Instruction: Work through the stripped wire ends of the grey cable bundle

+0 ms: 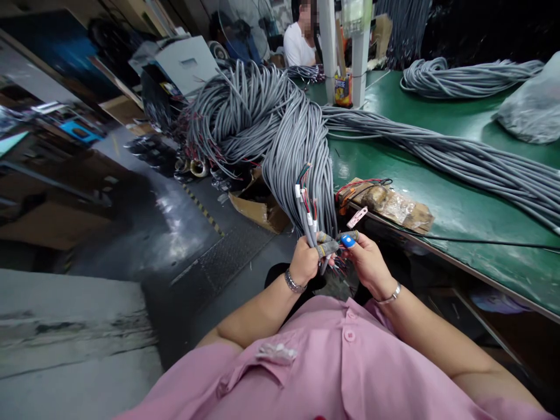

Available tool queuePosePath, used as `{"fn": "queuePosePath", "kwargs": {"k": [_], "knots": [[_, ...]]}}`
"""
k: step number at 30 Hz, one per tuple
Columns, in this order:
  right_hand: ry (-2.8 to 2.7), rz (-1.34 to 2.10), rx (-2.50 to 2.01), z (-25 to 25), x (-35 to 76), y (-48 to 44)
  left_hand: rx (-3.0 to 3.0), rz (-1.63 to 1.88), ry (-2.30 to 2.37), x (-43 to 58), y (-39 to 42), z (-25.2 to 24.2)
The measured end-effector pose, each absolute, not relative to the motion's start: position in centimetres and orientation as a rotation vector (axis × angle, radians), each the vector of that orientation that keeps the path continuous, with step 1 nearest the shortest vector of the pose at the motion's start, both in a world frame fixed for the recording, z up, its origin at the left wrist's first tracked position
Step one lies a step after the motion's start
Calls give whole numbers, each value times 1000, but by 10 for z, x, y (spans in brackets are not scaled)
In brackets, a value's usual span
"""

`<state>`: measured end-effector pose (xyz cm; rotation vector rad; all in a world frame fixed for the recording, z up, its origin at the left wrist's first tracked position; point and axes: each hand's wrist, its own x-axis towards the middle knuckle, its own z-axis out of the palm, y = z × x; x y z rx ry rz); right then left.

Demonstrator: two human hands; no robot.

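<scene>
Fingers of my left hand are wrapped round several grey cables, whose ends point up and show white labels and thin red, black and green wires. Close beside it, my right hand is closed in a pinch at thin coloured wires, with a blue cover on the thumb; the exact wire between its fingertips is too small to make out. Grey finger covers show on both hands. A thick bundle of grey cables hangs over the table edge just beyond my hands.
The green table carries long grey cables, a wooden block wrapped in tape, a cable coil and a plastic bag. A cardboard box stands below. A person sits behind.
</scene>
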<state>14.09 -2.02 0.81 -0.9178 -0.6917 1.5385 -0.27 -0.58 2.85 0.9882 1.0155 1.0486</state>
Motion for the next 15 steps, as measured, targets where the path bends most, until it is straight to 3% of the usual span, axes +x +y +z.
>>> {"fn": "queuePosePath", "kwargs": {"k": [11, 15], "knots": [[-557, 1943, -670, 4, 149, -10, 983, 971, 976, -13, -2, 28], [-670, 1928, -733, 10, 152, -3, 1061, 849, 938, -18, 0, 31]]}}
